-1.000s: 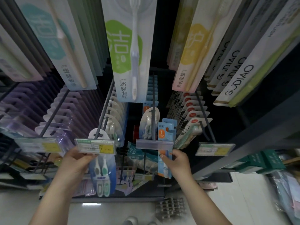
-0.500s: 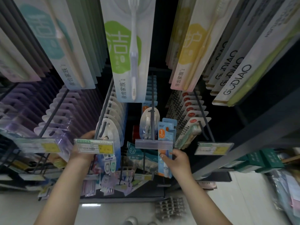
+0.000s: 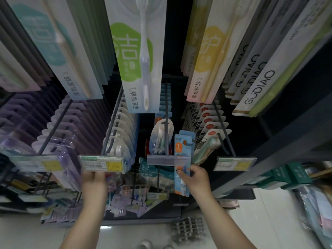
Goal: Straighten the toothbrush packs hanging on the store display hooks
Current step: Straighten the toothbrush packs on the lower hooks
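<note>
Head view, looking down along the display hooks: the right hand gripped a blue toothbrush pack with an orange "1" on it, thumb on the front face and fingers curled round its right edge; the pack hung upright just right of the centre hook, its lower part passing behind the clear price-tag holder at that hook's tip. On the same hook, further back, sat an oval clear blister pack with two brushes, and behind it more blue packs. The left hand reached up under the yellow-and-white price tag of the next hook to the left, fingertips hidden behind the tag and blurred — could not tell whether the fingers were apart or clamped on anything. That hook carried a dense row of oval clear packs, front one right behind the tag. Further left hung a row of purple-tinted packs behind another price tag. Right of the blue pack hung packs printed "10000", front one tilted, with a price tag at the tip. Above, long single-brush cards — green, yellow, teal — and "GUDIAO" boxes at upper right. Pale floor lay below.
</note>
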### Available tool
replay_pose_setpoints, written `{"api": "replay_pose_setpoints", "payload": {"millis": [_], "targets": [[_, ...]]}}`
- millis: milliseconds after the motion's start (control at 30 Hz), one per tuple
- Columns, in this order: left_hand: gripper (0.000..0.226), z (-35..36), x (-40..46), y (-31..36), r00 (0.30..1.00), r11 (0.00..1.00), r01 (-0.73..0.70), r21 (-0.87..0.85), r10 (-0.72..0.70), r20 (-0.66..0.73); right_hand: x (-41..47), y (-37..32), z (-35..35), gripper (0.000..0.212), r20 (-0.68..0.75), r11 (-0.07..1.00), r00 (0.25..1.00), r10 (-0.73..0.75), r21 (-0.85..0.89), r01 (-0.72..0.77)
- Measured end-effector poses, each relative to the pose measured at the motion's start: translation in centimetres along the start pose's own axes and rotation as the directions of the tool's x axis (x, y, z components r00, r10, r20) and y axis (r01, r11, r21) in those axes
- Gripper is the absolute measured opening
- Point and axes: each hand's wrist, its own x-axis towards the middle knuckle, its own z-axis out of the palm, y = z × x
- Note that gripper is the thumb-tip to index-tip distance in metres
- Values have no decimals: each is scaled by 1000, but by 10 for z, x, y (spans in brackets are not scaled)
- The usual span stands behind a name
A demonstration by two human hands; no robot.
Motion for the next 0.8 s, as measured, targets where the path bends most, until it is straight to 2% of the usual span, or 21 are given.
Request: {"api": "replay_pose_setpoints", "payload": {"millis": [33, 100, 200, 333, 433, 567, 667, 800], "targets": [[16, 3, -7, -6, 1000, 1000, -17, -24, 16, -27, 0, -1, 0, 15, -2, 1000, 1000, -4, 2, 4], [23, 11, -16, -21, 1000, 999, 6, -35, -6, -4, 1, -2, 0, 17, -6, 1000, 1000, -10, 2, 10], [16, 31, -31, -24, 986, 998, -57, 38, 51, 160, 4, -3, -2, 20, -10, 1000, 1000, -19, -22, 19], [17, 59, -42, -4, 914, 966, -243, 93, 195, 357, 8, -1, -4, 8, -6, 999, 999, -36, -30, 36], [38, 84, -32, 10, 885, 937, -338, 88, 284, 369, 7, -1, -4, 12, -15, 999, 999, -45, 2, 45], [53, 109, -15, 20, 885, 961, -272, -43, 268, 381, 5, -2, -5, 17, -47, 998, 997, -59, -32, 57], [43, 113, -8, 18, 858, 925, -379, -14, 357, 371, 3, -2, -6, 20, -46, 998, 997, -56, -21, 55], [22, 119, 2, 17, 839, 900, -436, 11, 402, 367, 2, -2, -7, 16, -53, 999, 998, -47, -16, 46]]}}
